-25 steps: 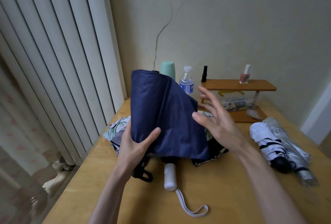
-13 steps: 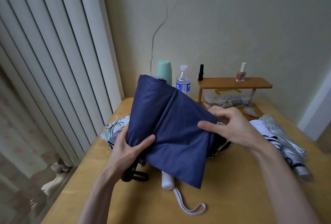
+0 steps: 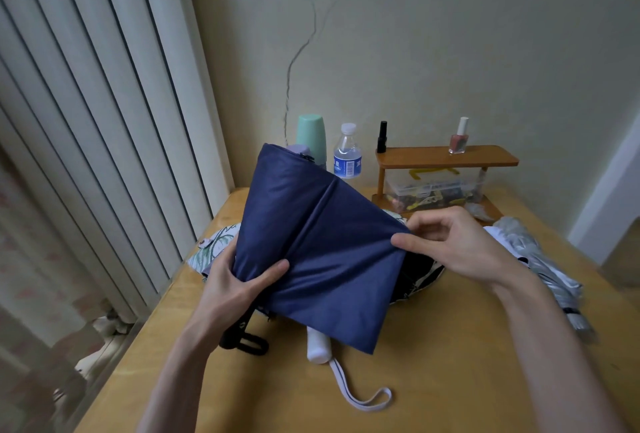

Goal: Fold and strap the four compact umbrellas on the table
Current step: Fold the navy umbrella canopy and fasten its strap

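Above the near middle of the desk (image 3: 450, 380), the left hand (image 3: 235, 290) clamped the navy umbrella (image 3: 322, 252) at its lower left, while the right hand (image 3: 460, 245) pinched a canopy panel at its right edge. Done well, the step probably called for pulling that panel taut, creasing it flat along the rib, then wrapping every flap one way before strapping.

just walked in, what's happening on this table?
A person is folding a navy compact umbrella held above the wooden table. The left hand grips its lower end, the right hand pinches a canopy panel taut. It is not strapped. A silver umbrella lies at the right; a white-handled one lies underneath.
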Tool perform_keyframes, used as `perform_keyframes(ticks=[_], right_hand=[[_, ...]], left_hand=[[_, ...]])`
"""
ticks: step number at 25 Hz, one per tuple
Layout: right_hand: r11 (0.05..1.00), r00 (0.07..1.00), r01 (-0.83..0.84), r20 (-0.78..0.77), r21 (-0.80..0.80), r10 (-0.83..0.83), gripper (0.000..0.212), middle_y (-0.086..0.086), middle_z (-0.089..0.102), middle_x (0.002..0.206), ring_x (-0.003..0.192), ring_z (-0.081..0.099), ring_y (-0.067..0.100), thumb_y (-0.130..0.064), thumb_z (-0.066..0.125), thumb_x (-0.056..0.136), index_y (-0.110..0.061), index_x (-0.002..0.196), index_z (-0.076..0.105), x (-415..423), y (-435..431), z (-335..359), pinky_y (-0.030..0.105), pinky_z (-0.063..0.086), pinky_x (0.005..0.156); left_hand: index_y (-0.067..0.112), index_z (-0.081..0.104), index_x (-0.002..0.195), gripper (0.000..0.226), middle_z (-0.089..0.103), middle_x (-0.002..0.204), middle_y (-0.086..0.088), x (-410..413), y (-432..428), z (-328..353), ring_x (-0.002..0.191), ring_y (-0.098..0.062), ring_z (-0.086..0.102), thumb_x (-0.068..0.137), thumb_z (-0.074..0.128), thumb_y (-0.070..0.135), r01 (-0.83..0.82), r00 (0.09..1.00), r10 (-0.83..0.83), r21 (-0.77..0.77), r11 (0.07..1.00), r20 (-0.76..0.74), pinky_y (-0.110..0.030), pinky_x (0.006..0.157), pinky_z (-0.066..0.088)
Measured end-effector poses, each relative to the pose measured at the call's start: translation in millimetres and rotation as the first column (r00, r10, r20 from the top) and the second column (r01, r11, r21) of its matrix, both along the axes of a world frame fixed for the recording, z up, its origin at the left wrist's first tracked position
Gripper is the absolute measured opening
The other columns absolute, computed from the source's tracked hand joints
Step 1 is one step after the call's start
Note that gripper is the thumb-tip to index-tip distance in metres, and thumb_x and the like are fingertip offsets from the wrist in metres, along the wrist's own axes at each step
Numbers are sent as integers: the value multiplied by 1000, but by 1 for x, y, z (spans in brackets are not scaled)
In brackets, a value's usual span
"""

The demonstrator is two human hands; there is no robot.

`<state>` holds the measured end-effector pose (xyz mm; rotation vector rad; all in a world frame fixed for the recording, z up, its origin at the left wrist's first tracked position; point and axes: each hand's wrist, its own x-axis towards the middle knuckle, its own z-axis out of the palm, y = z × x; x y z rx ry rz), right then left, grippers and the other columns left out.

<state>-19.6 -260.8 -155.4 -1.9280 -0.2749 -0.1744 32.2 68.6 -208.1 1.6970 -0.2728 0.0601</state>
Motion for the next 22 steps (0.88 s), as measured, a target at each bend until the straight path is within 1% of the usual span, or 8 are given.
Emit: perform_keyframes(ticks=[4,7,8,10,12,13,17,22], right_hand=[[979,988,157,-33,129,-154,16,8,81,90,79,76,17,-5,83,85,-7,99,74,9,0,-7,21,59,72],[904,943,317,4,288,-332,31,4,80,95,89,76,16,8,76,89,-13,112,75,17,5,-13,21,58,76],[879,932,343,-4,332,-362,31,2,80,101,95,76,14,3,75,92,-17,116,76,19,6,-15,23,58,80],[877,938,343,-74,337,-339,24,-6,79,112,107,74,10,-26,78,95,-28,119,76,21,18,-16,28,59,90],[905,954,289,-174,311,-245,39,-11,79,114,111,73,9,-60,74,86,-31,112,79,22,36,-19,34,58,97],[906,953,286,-192,313,-235,45,-12,79,112,112,73,10,-66,73,83,-29,107,80,24,46,-20,35,57,98],[816,928,362,-86,450,-364,17,-14,81,102,105,74,5,-42,75,93,-28,102,77,24,63,-20,27,58,92],[771,907,382,-47,509,-418,9,-10,81,104,102,76,10,-25,70,101,-30,106,75,20,52,-17,29,61,88]], left_hand=[[47,55,119,61,65,118,26,0,-5,1,102,10,67,68,88,38,-23,999,23,19,1000,29,-22,82,57],[43,51,125,68,59,117,28,0,-7,2,100,9,64,67,86,39,-101,993,103,-35,994,54,-19,82,53],[41,51,128,71,59,117,27,1,-6,1,104,6,63,67,86,39,-123,991,127,-63,990,51,-22,85,53],[35,52,134,75,62,120,21,2,-4,1,111,-3,64,67,86,41,-145,988,150,-94,985,41,-31,90,55],[31,53,137,78,63,122,17,2,-4,0,113,-8,64,67,87,41,-138,988,142,-76,988,52,-34,92,55],[32,53,138,78,62,123,18,1,-5,0,113,-6,64,68,87,40,-128,989,132,-62,990,61,-34,92,55],[44,52,127,69,60,120,29,-2,-17,2,107,6,63,67,87,41,-90,991,94,-47,995,97,-26,89,53],[36,62,128,63,71,117,29,-4,-37,-3,107,11,67,71,89,36,-112,986,124,-105,988,110,-14,86,56]])
